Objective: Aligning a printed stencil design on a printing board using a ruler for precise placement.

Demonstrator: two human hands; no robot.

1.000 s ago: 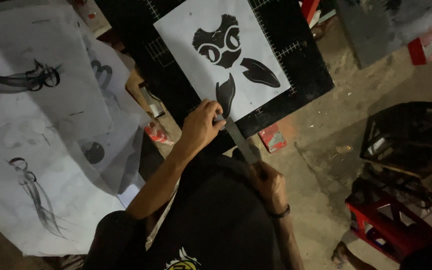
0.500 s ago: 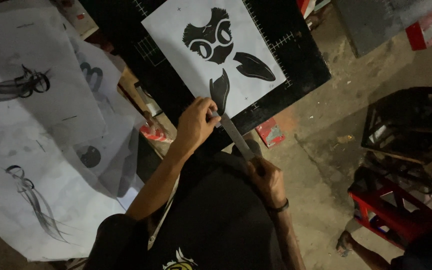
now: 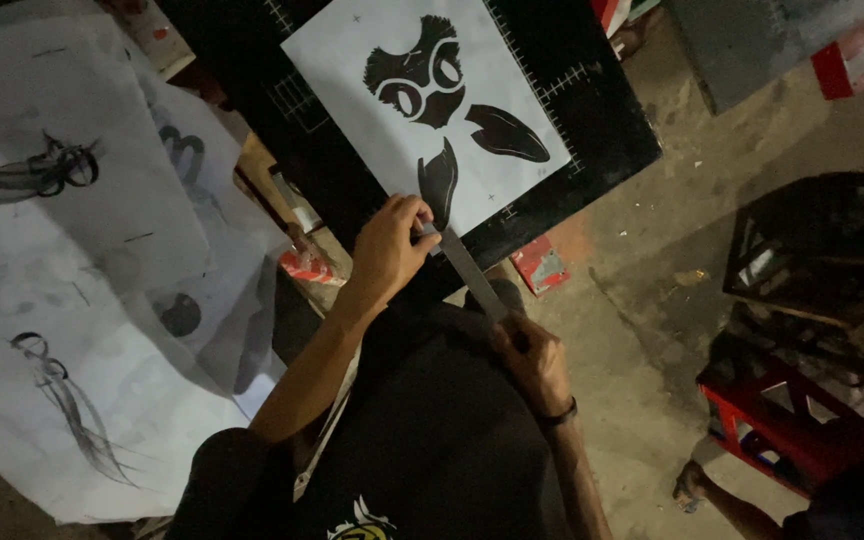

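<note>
1. At frame centre, our left hand (image 3: 387,250) pinched the upper end of a metal ruler (image 3: 472,275), fingers curled shut.
2. Our right hand (image 3: 532,362) gripped its lower end.
3. The ruler's tip met a white stencil sheet (image 3: 352,80) on a black mat (image 3: 602,140), upper centre.

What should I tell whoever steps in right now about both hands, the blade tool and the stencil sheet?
Left hand: closed around the front of the long metal blade tool, its tip at the lower edge of the white stencil sheet.
Right hand: gripping the tool's rear end, close to the body.
The sheet lies on a black gridded cutting mat. Three dark shapes show on it: a mask-like one at the top, two leaf-like ones below. The tool sits by the lower leaf shape.
Whether that shape is fully cut cannot be told. White margins look intact.
Ink drawings on paper lie at the left.
</note>
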